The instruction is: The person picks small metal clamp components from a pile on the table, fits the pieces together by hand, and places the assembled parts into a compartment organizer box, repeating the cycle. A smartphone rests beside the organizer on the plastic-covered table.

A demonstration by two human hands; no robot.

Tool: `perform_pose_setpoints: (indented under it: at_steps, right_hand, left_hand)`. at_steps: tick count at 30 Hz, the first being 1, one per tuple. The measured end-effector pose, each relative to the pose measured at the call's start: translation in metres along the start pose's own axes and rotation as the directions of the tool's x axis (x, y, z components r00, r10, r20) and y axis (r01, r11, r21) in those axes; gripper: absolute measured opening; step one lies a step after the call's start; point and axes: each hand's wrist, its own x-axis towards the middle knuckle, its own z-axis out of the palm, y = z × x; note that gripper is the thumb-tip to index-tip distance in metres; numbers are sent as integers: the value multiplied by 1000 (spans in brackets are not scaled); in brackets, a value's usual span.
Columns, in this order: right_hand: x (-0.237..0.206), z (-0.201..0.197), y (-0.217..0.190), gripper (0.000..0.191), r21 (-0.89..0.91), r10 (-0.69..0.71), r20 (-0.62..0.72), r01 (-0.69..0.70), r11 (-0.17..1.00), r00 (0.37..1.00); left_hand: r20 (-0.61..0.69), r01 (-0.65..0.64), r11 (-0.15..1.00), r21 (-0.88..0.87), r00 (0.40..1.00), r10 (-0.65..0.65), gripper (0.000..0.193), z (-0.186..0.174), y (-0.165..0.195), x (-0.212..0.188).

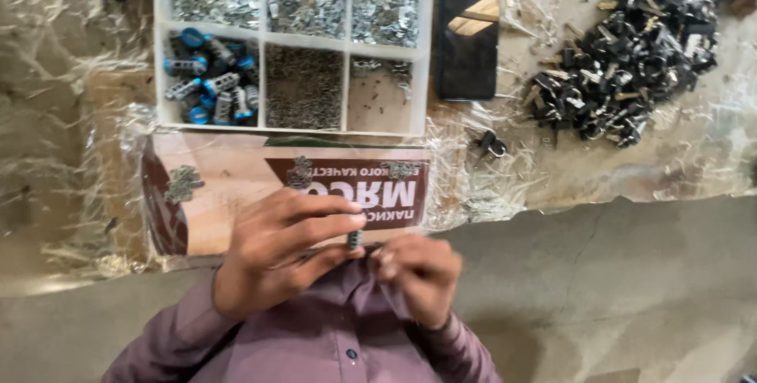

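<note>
Fingertips (pixel 356 219) of the left hand (pixel 280 253) are pinched round a small dark metal part (pixel 355 239), held upright just in front of the chest; looks like a tiny lock barrel or something like it, hard to say for sure. I'd guess it's light, stiff and a bit slick, so gripping it by the sides near the top seems right; easy to drop, probably not to break. Right hand (pixel 418 272) sits just beside it, fingers curled in toward the part's lower end; it's blurry, so I can't tell if they actually touch it. Both wrists are bent inward, purple sleeves (pixel 331 343) tucked close to the body. Past the hands there's a printed cardboard sheet (pixel 236 186) under plastic wrap; then a white divided tray (pixel 292 40) with small metal bits and some blue-capped cylinders (pixel 209 87); a dark phone (pixel 469 28) beside it; a heap of black keys (pixel 631 44) off to the right.
</note>
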Motion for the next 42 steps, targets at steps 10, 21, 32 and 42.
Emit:
perform_pose_setpoints:
  at_steps: [10,21,32,42]
  right_hand:
    - [26,59,-36,28,-239,-127,-254,65,969,959]
    - [38,78,-36,25,-291,-198,-138,151,945,970]
    - [27,78,-29,16,63,143,-161,-135,989,976]
    - [33,132,-42,22,-396,-74,244,169,902,967]
  left_hand:
    - [-56,20,1000,8,998,-20,44,-16,-7,-22]
    - [-68,55,998,-41,996,-58,49,-29,-17,-38]
    - [-75,11,1000,-17,997,-12,48,-32,-22,-42]
    - [-268,62,991,-119,959,-92,43,-90,-19,-83]
